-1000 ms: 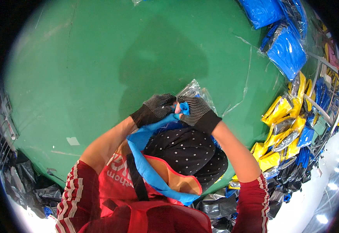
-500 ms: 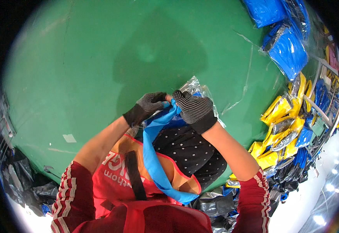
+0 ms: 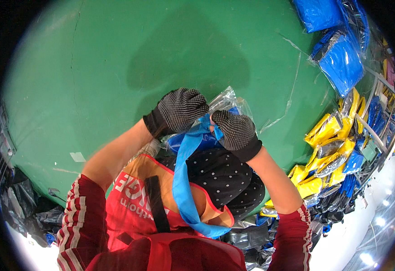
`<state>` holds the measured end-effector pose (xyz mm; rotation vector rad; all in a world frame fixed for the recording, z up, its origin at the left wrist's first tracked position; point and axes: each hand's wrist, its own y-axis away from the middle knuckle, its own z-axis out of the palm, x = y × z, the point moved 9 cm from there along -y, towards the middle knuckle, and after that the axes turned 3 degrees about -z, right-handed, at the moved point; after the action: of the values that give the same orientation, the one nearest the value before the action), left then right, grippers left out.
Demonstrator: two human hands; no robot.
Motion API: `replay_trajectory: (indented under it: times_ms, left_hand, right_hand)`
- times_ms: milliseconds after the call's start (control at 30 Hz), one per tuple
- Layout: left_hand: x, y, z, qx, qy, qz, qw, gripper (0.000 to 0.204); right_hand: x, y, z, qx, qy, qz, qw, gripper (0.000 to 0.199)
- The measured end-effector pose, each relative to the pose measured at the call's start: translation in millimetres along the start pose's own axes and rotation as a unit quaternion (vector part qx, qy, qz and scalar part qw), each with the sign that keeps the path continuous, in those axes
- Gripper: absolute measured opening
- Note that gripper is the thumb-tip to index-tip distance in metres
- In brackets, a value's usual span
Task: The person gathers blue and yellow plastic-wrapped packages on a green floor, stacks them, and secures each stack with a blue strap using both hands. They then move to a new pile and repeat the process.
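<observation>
left hand [image 3: 180, 109]: we close our gloved fingers on the blue strap [image 3: 184, 180] near its top end.
right hand [image 3: 234, 132]: gloved, pinching the same strap end, just beside the left.
blue strap: runs from both hands down across our chest.
clear plastic bag [image 3: 224, 100]: under the hands, on the green table [image 3: 116, 67].

I am wearing two dotted gloves, one on my left hand [image 3: 179, 110] and one on my right hand [image 3: 234, 133], and gripping one blue strap [image 3: 182, 180] over one clear bag [image 3: 227, 100]; two blue packs [image 3: 340, 61] are lying on the green surface [image 3: 116, 63].
</observation>
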<state>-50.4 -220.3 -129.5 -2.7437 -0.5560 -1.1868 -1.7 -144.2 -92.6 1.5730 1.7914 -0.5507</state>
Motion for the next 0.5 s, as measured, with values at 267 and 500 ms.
replay_trajectory:
  times_ms: [267, 500]
  left_hand:
    - [-22, -1, 33, -0.129, 0.458, -0.136, 0.869, 0.021]
    - [-14, -18, 0, -0.053, 0.072, -0.093, 0.992, 0.023]
  right_hand:
    - [7, 2, 7, -0.059, -0.025, 0.048, 0.997, 0.019]
    - [1, 6, 0, -0.035, -0.011, 0.023, 0.999, 0.019]
